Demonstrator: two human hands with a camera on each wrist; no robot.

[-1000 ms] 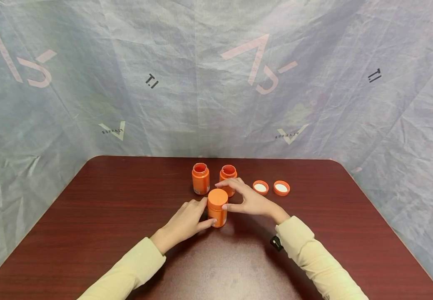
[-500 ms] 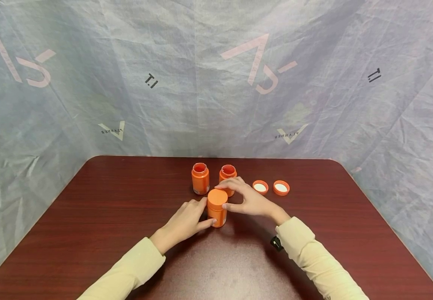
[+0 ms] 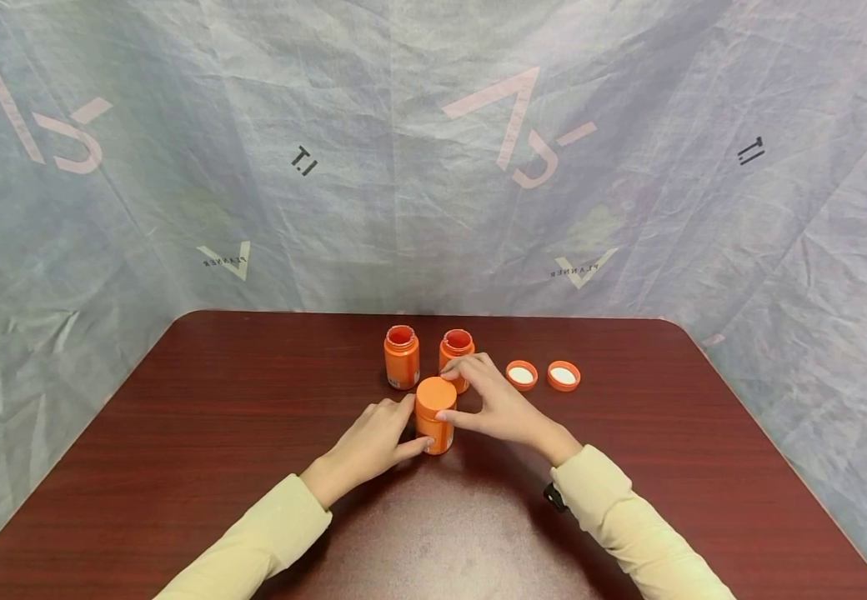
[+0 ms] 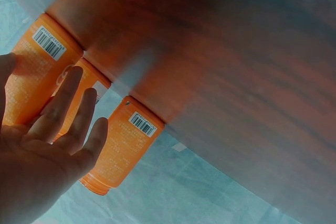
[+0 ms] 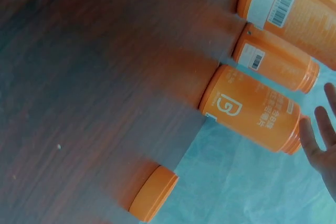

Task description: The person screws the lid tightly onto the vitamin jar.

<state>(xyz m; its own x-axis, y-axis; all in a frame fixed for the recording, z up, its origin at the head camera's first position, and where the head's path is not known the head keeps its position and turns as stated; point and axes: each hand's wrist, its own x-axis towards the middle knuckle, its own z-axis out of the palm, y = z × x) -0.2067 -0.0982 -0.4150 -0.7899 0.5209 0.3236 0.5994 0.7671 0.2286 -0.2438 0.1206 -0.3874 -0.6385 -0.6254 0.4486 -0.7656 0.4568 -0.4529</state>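
Note:
An orange bottle with its round lid on stands upright in front of me on the table. My left hand grips the body low from the left, thumb in front. From the right, my right hand pinches the lid, its thumb at the front and index finger at the far side. In the left wrist view the bottle's barcoded body lies between thumb and fingers. The right wrist view shows the bottle's lower part, with the lid out of frame.
Two uncapped orange bottles stand behind: a left bottle and a right bottle, partly covered by my right hand. Two loose lids, the nearer-left lid and another lid, lie white side up. The dark red table ends at a fabric backdrop.
My right thumb has slid left along the lid's front while the fingers shifted right at its far side. The left hand and bottle have stayed in place.

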